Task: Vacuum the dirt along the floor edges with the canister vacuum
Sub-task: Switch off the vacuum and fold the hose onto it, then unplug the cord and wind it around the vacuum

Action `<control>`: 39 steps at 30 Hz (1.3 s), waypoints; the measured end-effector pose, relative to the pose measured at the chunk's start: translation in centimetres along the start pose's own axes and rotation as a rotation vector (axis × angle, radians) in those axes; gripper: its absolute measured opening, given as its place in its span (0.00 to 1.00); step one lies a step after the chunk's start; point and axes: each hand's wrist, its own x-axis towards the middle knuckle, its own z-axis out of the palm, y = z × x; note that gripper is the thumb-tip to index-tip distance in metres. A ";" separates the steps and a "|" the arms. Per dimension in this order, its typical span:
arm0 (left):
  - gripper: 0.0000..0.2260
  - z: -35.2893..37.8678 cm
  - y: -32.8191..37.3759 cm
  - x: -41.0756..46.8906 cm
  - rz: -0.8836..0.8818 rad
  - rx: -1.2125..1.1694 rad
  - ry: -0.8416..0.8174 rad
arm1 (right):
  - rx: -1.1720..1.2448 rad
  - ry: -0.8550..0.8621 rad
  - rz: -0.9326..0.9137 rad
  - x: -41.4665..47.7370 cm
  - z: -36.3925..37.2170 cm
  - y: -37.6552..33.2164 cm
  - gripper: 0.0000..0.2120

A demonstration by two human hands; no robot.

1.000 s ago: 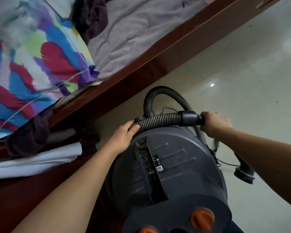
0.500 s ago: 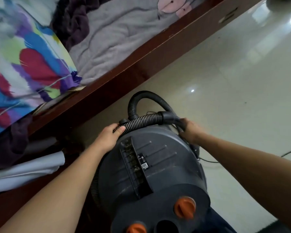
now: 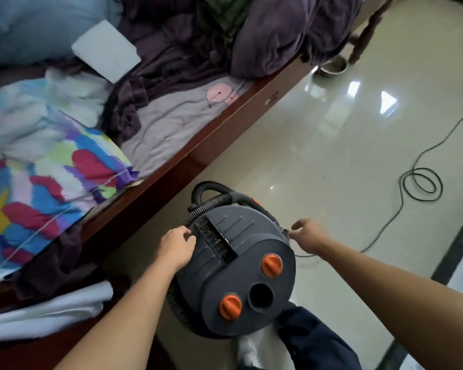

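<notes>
The dark grey canister vacuum (image 3: pixel 235 268) stands on the floor beside the bed, with two orange knobs and a round port on its lid. Its black ribbed hose (image 3: pixel 211 202) loops over the far side of the lid. My left hand (image 3: pixel 175 245) lies on the lid's left edge, fingers curled against the handle recess and hose. My right hand (image 3: pixel 306 235) is at the lid's right rim, thumb and forefinger close together at a small latch. Whether they grip it is unclear.
A red-brown wooden bed frame (image 3: pixel 225 129) runs diagonally along the left, piled with bedding. A black power cord (image 3: pixel 420 182) coils on the glossy cream floor (image 3: pixel 332 145) to the right. A metal bowl (image 3: pixel 332 68) sits by a chair leg far back. Dark trousers (image 3: pixel 313 340) show below.
The view has pulled up and back, so the canister looks smaller. My right hand has let go of the hose cuff and moved to the lid's right rim. My left hand slid onto the lid.
</notes>
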 end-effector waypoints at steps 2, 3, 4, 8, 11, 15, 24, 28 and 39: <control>0.12 -1.5 0.6 -2.5 0.030 -0.005 -0.009 | 0.058 0.031 -0.001 -3.2 -1.4 0.2 0.13; 0.12 -2.2 1.0 -3.7 0.045 -0.007 -0.015 | 0.086 0.044 0.001 -4.7 -2.2 0.2 0.13; 0.11 -2.9 1.5 -4.9 0.062 -0.004 -0.021 | 0.111 0.049 0.003 -6.2 -3.1 0.3 0.12; 0.10 -4.6 4.8 -8.7 0.139 0.026 -0.037 | 0.212 0.075 0.014 -11.1 -6.9 1.5 0.10; 0.09 -4.7 8.9 -10.8 0.198 0.051 -0.067 | 0.268 0.118 0.029 -13.6 -10.5 3.6 0.09; 0.11 -3.9 16.5 -12.9 0.325 0.107 -0.126 | 0.298 0.187 0.090 -15.4 -16.4 8.1 0.08; 0.10 -0.7 40.8 -14.2 0.600 0.264 -0.166 | 0.020 0.330 0.196 -13.6 -34.0 21.0 0.14; 0.10 0.4 53.0 -14.0 0.673 0.328 -0.134 | -0.140 0.367 0.215 -11.6 -44.2 25.6 0.14; 0.14 -0.6 78.7 -10.0 0.826 0.346 -0.080 | -0.229 0.506 0.130 -2.0 -68.4 25.4 0.18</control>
